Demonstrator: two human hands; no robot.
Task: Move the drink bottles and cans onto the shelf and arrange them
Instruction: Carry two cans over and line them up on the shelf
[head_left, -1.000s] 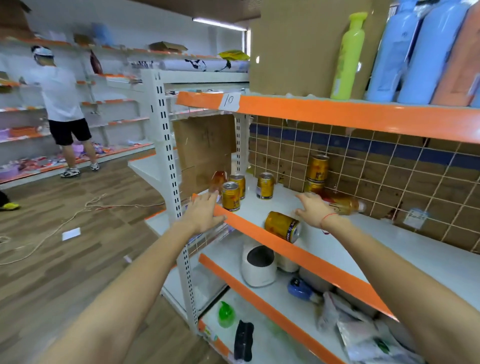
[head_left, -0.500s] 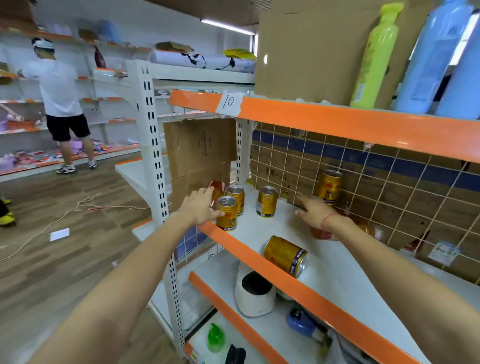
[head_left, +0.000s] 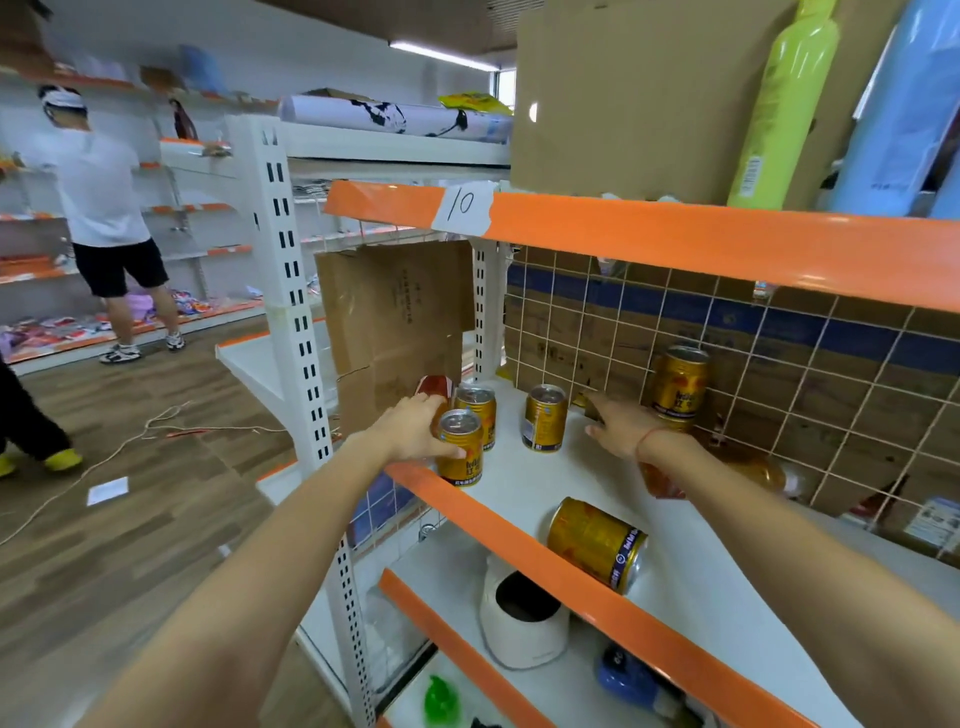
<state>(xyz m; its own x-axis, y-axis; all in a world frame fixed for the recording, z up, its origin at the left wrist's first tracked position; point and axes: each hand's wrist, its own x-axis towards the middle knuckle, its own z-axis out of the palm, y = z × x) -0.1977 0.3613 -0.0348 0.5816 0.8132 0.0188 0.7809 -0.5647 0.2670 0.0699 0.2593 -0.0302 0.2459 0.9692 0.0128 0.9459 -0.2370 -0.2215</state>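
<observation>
While several gold cans (head_left: 544, 417) already stand on the shelf (head_left: 519, 483), left hand (head_left: 415, 431) grasps one can (head_left: 460, 447); right hand (head_left: 621, 423) is relaxed; another can (head_left: 597, 543) at five o'clock lies toppled.

Glossy metal cans (head_left: 544, 418), smooth white shelf (head_left: 524, 488), probably painted metal.

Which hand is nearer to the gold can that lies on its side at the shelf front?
Right. The right hand is above and behind the lying can; the left hand is farther, by the upright cans.
</observation>
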